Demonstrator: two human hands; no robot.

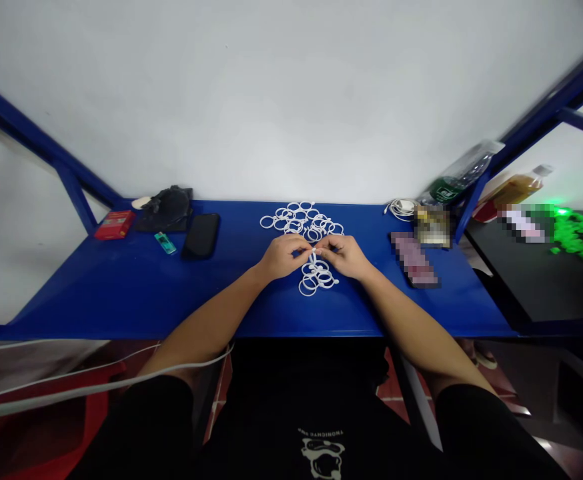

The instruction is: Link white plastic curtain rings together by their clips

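My left hand and my right hand meet over the middle of the blue table, fingertips almost touching. Both are closed in a pinch on a small white plastic ring, mostly hidden by the fingers. Just below the fingertips lies a small cluster of white plastic rings, each with a little round knob on its edge. Beyond my hands, near the wall, a larger loose pile of the same rings spreads out.
On the left lie a black phone, a teal packet, a red box and a black plastic bag. A coiled white cable, a blurred phone-shaped item and a plastic bottle are at right. Blue posts frame both sides.
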